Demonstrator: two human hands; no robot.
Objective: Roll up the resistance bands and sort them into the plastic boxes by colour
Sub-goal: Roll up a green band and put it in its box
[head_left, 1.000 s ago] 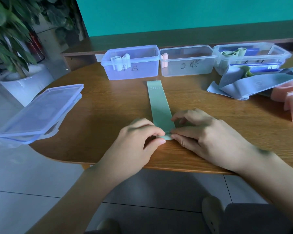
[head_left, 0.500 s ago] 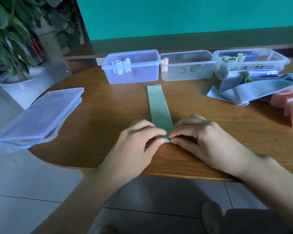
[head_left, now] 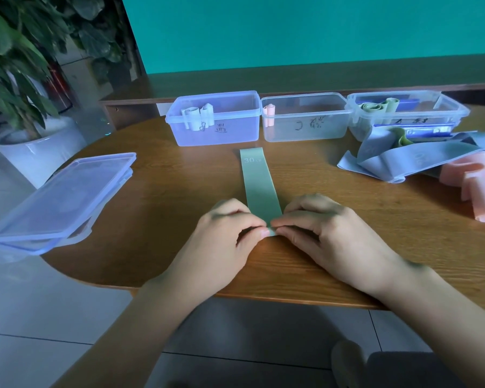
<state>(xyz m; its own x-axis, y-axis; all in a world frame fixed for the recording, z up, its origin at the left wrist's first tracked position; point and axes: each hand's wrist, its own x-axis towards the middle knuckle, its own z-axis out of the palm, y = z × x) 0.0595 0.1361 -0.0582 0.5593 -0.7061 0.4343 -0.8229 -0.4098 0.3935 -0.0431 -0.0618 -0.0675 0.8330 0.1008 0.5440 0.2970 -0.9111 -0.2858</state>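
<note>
Green band's [head_left: 259, 182] near end hidden under both pinching hands.

A pale green resistance band [head_left: 259, 186] lies flat at mid-frame, its "30" end toward the boxes, near end pinched. Across the upper frame stand three plastic boxes: the left box [head_left: 216, 127] holds pale rolls, the middle box [head_left: 305, 126] a pink roll, the right box [head_left: 443, 113] green rolls. Loose bands [head_left: 403, 161], grey-blue and pink, lie heaped at right.
</note>
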